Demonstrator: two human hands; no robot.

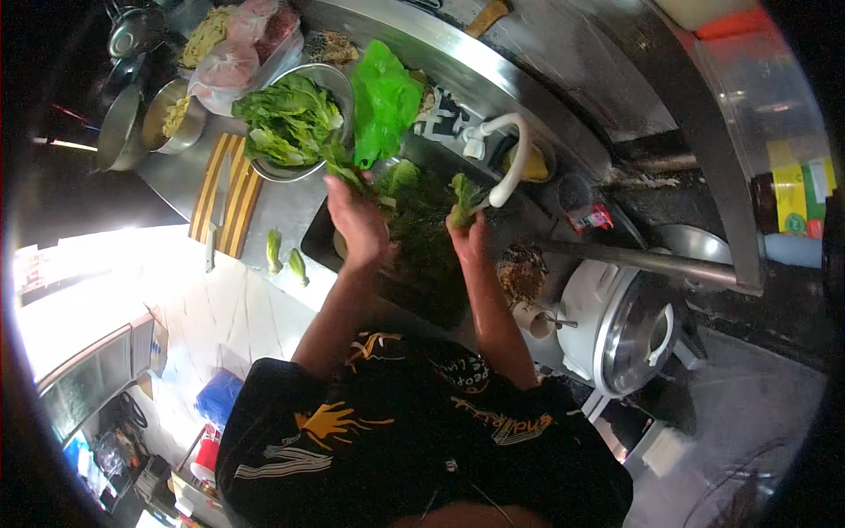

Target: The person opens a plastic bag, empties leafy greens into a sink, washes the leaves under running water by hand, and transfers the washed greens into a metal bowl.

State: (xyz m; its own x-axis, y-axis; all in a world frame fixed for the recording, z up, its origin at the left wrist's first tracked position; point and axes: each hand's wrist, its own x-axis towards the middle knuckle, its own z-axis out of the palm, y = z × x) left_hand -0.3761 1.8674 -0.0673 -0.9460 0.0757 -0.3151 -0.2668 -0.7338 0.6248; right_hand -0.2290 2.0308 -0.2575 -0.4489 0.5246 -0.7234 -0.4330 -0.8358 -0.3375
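Over the dark sink [321, 231], my right hand [468, 236] grips a piece of leafy green [463, 195] close to the spout of the white faucet [523, 158]. My left hand [356, 220] is at the sink's left side, its fingers around green leaves [341, 167] beside the metal bowl [345, 86]. That bowl is heaped with lettuce [286, 119]. More leaves [400, 179] lie in the sink between my hands. Two small lettuce pieces [274, 251] rest on the counter left of the sink.
A striped cutting board [238, 207] with a knife [211, 242] lies at the left. Behind the sink is a green plastic bag [383, 101]. Bagged food [233, 75] and a pot [187, 132] stand at the back left. A white lidded cooker [588, 321] is at the right.
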